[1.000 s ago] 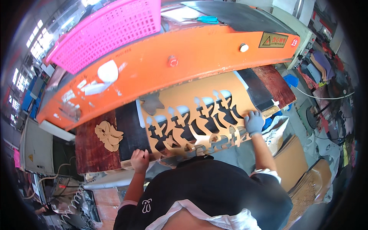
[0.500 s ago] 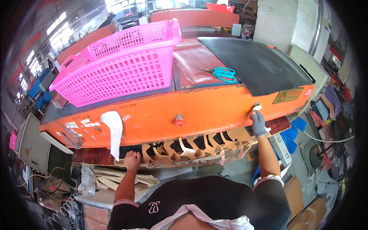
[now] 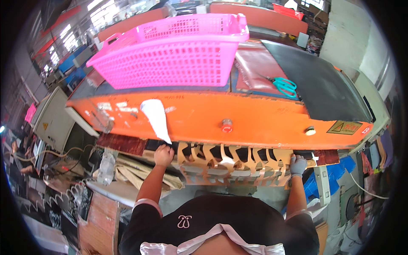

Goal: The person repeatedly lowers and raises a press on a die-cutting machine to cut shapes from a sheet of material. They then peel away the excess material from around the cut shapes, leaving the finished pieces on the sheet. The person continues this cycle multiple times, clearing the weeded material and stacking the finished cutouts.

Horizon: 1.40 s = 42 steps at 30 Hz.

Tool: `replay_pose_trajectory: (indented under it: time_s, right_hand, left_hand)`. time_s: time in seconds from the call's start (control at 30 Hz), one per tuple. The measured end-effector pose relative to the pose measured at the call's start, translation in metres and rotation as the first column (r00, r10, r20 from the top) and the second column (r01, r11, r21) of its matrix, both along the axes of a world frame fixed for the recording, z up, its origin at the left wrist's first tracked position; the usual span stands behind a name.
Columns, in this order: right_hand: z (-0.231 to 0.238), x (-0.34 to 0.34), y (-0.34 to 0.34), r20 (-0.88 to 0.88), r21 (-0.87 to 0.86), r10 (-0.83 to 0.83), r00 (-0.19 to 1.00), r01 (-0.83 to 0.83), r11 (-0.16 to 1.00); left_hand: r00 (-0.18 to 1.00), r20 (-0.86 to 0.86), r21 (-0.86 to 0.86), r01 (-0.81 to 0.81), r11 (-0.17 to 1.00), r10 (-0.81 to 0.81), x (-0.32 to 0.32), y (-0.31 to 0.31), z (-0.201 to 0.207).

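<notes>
A tan sheet [image 3: 230, 162] full of curved cut-outs sticks out from under the front of an orange press [image 3: 195, 111]. My left hand [image 3: 164, 155], bare, is closed at the edge just left of the sheet, beside a black strip. What its fingers hold is hidden. At the sheet's right end my right hand [image 3: 298, 165], in a grey glove, has its fingers closed over the edge. Dark red board [image 3: 121, 143] shows beyond my left hand. The press front carries a red button [image 3: 227, 126] and a pale knob [image 3: 311, 131]. A white paper piece [image 3: 155, 117] hangs above my left hand.
On top of the press stand a pink basket [image 3: 170, 63], teal-handled scissors [image 3: 284, 86], a dark red sheet [image 3: 257, 68] and a black mat [image 3: 314, 80]. Folded brown paper [image 3: 142, 170] lies below left. Blue sheeting [image 3: 333, 176] and a pale metal box [image 3: 322, 187] are below right.
My right hand has left the pale knob on the press front and come down to the right end of the cut-out sheet. My left hand stays near the left end. The view has shifted.
</notes>
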State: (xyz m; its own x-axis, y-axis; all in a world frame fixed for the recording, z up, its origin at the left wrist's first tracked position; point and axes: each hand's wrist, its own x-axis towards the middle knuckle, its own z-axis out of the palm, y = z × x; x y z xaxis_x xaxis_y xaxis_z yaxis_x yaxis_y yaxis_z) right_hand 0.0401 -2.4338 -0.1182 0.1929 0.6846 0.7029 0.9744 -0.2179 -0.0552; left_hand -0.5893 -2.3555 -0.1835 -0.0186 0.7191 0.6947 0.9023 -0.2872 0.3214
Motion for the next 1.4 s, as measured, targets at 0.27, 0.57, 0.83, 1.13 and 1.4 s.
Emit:
replay_pose_trajectory:
  time_s: [0.27, 0.57, 0.83, 1.13, 1.4]
  right_hand:
    - [-0.011, 0.005, -0.022, -0.129, -0.094, 0.032, 0.991, -0.044, 0.995]
    - [-0.049, -0.018, -0.142, -0.202, 0.052, -0.034, 0.979, 0.045, 0.998]
    - [-0.064, -0.030, -0.274, -0.610, -0.080, -0.128, 0.782, 0.100, 0.992]
    - [-0.011, -0.303, -0.212, -0.385, -0.232, 0.463, 0.798, -0.569, 0.789]
    - [-0.048, -0.482, -0.219, -0.227, -0.387, 0.386, 0.894, -0.447, 0.807]
  left_hand:
    - [0.999, 0.046, -0.088, -0.003, 0.996, 0.007, 0.002, -0.013, -0.008]
    - [0.999, 0.032, -0.132, 0.030, 0.991, -0.026, -0.005, -0.146, -0.021]
    - [0.995, 0.037, 0.005, 0.097, 0.995, -0.098, -0.020, -0.286, -0.044]
    - [0.785, 0.591, -0.206, 0.373, 0.905, -0.189, -0.038, -0.362, -0.045]
    - [0.916, 0.291, -0.212, 0.345, 0.915, -0.278, -0.004, -0.278, -0.041]
